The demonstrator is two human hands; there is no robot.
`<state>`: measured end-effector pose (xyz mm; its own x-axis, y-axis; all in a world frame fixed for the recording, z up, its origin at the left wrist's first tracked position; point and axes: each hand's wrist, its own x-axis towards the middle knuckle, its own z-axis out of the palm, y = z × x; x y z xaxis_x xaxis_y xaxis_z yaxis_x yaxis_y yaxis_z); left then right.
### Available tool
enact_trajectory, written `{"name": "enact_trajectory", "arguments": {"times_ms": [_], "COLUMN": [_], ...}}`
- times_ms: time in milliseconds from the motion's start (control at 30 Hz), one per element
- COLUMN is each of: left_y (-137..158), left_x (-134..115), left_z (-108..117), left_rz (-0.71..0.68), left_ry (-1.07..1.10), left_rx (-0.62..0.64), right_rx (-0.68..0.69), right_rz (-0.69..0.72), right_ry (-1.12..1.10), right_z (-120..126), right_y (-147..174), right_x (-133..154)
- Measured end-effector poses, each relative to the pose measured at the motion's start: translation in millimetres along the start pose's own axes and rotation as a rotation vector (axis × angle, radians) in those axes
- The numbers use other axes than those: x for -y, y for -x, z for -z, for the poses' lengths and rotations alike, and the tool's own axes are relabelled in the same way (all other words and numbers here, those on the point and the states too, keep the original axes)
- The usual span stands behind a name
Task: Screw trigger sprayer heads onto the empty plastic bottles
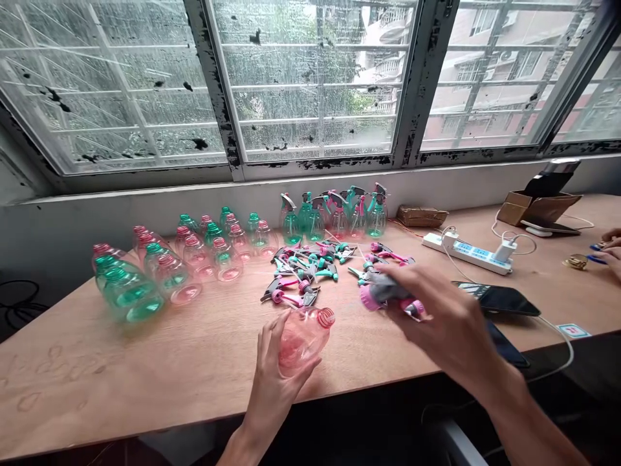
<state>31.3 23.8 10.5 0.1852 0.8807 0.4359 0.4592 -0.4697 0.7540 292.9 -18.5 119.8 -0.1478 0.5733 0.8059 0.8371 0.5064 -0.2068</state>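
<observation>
My left hand (274, 372) is wrapped round a clear pink bottle (303, 340), tilted so its open threaded neck points up and to the right. To the right of that neck, my right hand (446, 317) grips a grey and pink spray head (388, 291), slightly blurred, its pink collar facing the bottle. The two parts are apart. Just beyond my hands lies a pile of loose spray heads (310, 262) in pink, teal and grey. Several open pink and green bottles (177, 278) stand at the left.
Finished-looking spray bottles (334, 217) with heads on stand by the wall. On the right are a brown block (422, 216), a power strip (468, 252), phones (504, 299) with cables, and a cardboard box (528, 207). Another person's hand (614, 249) shows at the right edge.
</observation>
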Motion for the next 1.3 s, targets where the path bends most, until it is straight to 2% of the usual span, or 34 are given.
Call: {"name": "enact_trajectory", "arguments": {"times_ms": [67,167,233,333,500,633,767,900,967,1133,1200,1300], "left_y": [0.7,1.8,2.1,0.9,-7.1,-11.3,-7.3,-1.1,0.4,-1.8,-3.1,-2.4], "left_x": [0.6,1.6,1.6,0.9,2.1,6.5,10.0,9.4,10.0,17.9,18.3,13.7], "left_z": [0.2,3.6,7.9,14.3,17.9,17.5,15.5,15.3,16.0,15.8,15.4,14.7], "left_rz": [-0.046,-0.112,-0.117,-0.021,0.2,0.31,0.266,0.177,0.168,0.261,0.256,0.169], "left_ry": [-0.009,0.0,0.059,0.202,0.472,0.525,0.445,0.467,0.47,0.537,0.505,0.434], "left_rx": [0.056,0.168,0.238,0.276,0.159,0.274,0.263,0.28,0.292,0.266,0.283,0.29], "right_rx": [0.163,0.453,0.5,0.503,0.43,0.389,0.34,0.343,0.329,0.342,0.335,0.319], "right_rz": [-0.102,-0.375,-0.535,-0.64,-0.712,-0.775,-0.853,-0.946,-0.913,-0.746,-0.75,-0.804], "right_ry": [-0.114,-0.447,-0.631,-0.814,-0.965,-0.97,-1.022,-1.104,-1.08,-0.926,-0.924,-0.966], "right_z": [-17.0,-35.2,-41.9,-50.2,-71.2,-84.9,-91.2,-91.9,-89.7,-82.6,-82.3,-83.9], "right_y": [13.7,36.9,49.9,61.4,66.3,69.2,71.3,70.9,69.6,65.0,64.1,64.5], "right_x": [-1.3,-4.0,-6.4,-9.5,-10.0,-11.7,-15.6,-16.5,-15.3,-12.0,-12.2,-14.0]}}
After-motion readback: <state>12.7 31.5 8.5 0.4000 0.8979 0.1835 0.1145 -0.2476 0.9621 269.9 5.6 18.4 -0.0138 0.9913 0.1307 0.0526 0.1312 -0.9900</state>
